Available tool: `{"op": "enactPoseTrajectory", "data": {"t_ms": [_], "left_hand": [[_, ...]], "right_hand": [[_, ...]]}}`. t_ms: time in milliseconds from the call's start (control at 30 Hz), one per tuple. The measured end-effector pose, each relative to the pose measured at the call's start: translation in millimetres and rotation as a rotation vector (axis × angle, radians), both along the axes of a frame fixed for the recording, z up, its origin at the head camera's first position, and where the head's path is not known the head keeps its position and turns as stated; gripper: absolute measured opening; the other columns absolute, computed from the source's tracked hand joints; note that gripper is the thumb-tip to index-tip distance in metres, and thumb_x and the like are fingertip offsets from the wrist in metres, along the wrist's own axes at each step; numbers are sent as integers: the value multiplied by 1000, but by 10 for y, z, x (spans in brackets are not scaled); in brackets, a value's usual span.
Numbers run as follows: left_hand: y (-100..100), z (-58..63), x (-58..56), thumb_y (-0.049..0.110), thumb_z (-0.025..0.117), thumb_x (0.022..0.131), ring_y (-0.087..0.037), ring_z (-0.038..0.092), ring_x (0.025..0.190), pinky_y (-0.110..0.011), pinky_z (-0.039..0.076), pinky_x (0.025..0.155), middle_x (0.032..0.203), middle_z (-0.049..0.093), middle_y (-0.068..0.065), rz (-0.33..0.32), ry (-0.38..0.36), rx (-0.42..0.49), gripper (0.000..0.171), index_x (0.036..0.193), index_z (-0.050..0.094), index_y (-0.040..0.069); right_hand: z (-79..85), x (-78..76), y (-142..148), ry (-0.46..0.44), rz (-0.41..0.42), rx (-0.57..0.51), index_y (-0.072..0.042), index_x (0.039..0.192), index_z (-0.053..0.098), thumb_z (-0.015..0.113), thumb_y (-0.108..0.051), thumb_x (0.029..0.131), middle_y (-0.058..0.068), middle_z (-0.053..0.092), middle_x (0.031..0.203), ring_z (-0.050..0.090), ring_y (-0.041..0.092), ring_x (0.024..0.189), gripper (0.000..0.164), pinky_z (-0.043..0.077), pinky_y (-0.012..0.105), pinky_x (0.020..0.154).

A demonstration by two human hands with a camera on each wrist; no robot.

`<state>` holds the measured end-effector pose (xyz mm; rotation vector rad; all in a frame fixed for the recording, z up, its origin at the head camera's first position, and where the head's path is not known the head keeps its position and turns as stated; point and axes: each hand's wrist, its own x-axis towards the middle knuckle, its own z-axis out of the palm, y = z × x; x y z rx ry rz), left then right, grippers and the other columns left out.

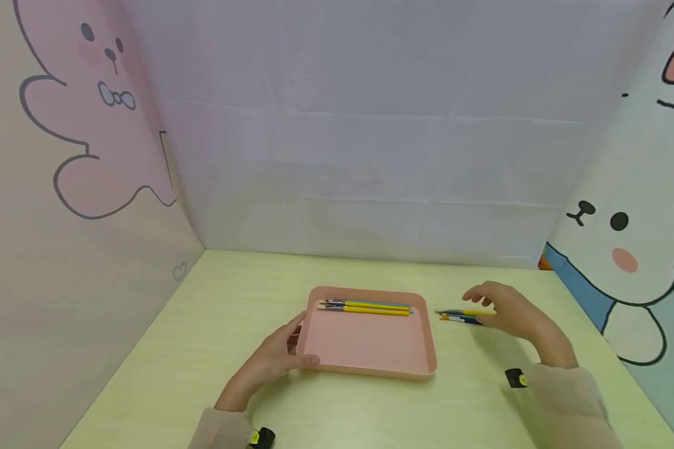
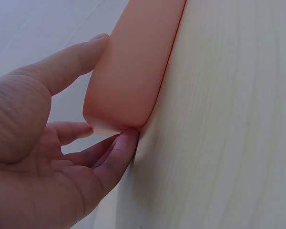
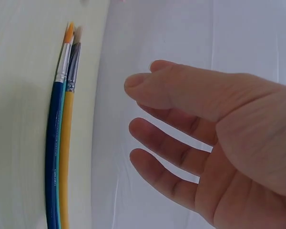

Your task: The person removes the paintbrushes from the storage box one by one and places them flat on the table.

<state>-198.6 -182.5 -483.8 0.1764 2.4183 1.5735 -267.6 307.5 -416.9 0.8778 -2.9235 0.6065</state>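
A shallow pink tray point(image 1: 365, 346) lies on the table, with several paintbrushes point(image 1: 379, 310) side by side near its far edge, mostly yellow-handled. My left hand point(image 1: 275, 355) grips the tray at its near left corner. In the left wrist view, its thumb touches the tray's rim and its other fingers bend against the side and lower edge. My right hand point(image 1: 511, 312) hovers over a small bundle of brushes right of the tray. Its fingers are loosely bent, holding nothing. The right wrist view shows a dark blue brush point(image 3: 52, 143) and a yellow brush point(image 3: 64, 157), with a teal handle between.
The pale wood-look table point(image 1: 247, 299) meets a white cloth backdrop point(image 1: 365, 156) behind. Cloth panels with cartoon animals stand at left point(image 1: 107, 187) and right point(image 1: 634, 249). A small orange item point(image 1: 545, 264) shows at the far right corner.
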Motion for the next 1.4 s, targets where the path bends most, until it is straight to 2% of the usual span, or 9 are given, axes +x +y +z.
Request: {"op": "enactPoseTrajectory", "data": {"t_ms": [167, 367, 567, 700, 867, 1033, 1200, 1400], "left_hand": [[-11, -2, -1, 23, 93, 84, -28, 60, 127, -50, 50, 108, 148, 59, -12, -3, 3, -5, 107, 169, 29, 15], [-13, -28, -8, 25, 92, 86, -29, 59, 127, -52, 50, 108, 149, 58, -13, -24, 11, 6, 107, 170, 27, 14], [-10, -63, 13, 24, 92, 86, -29, 60, 127, -51, 50, 108, 149, 58, -14, -41, 10, 38, 107, 170, 26, 13], [-10, -62, 25, 23, 92, 86, -29, 60, 126, -49, 50, 107, 148, 58, -13, -43, 17, 49, 107, 170, 26, 13], [-14, -42, 30, 23, 92, 86, -29, 60, 126, -49, 50, 107, 148, 58, -13, -39, 15, 47, 107, 170, 26, 14], [-24, -30, 25, 24, 92, 86, -28, 60, 125, -49, 49, 107, 147, 59, -13, -29, 17, 38, 107, 170, 27, 16], [-27, -29, 10, 24, 92, 86, -29, 60, 126, -49, 51, 107, 148, 58, -13, -33, 23, 28, 107, 170, 27, 15], [-24, -28, 0, 25, 92, 86, -29, 60, 127, -50, 52, 107, 149, 58, -14, -39, 29, 15, 107, 170, 26, 13]], "right_hand": [[15, 22, -88, 16, 16, -20, -5, 127, 71, 86, 3, 85, 9, 70, 117, 67, 36, 103, 45, 58, 50, 83], [23, 51, -200, 45, 33, -35, -7, 127, 71, 87, 4, 83, 7, 69, 119, 67, 33, 103, 48, 59, 51, 86], [6, 43, -383, 45, 83, -41, -6, 131, 69, 85, 2, 85, 8, 67, 123, 67, 32, 105, 49, 58, 53, 89], [77, 3, -583, 50, 125, -29, -5, 132, 68, 85, 2, 86, 10, 67, 125, 67, 35, 107, 49, 58, 52, 90], [214, -51, -874, 64, 178, -1, -6, 132, 70, 82, 4, 87, 7, 68, 122, 67, 32, 108, 48, 58, 48, 90], [295, -126, -1149, 4, 222, -4, -7, 136, 68, 79, 3, 89, 6, 67, 125, 66, 34, 113, 49, 56, 48, 95], [269, -249, -1368, -58, 289, 22, -1, 139, 65, 75, 9, 87, 12, 67, 126, 65, 36, 115, 54, 55, 48, 96], [242, -333, -1628, -109, 352, 98, -2, 142, 63, 81, 3, 90, 13, 66, 126, 64, 33, 115, 55, 56, 45, 95]]}}
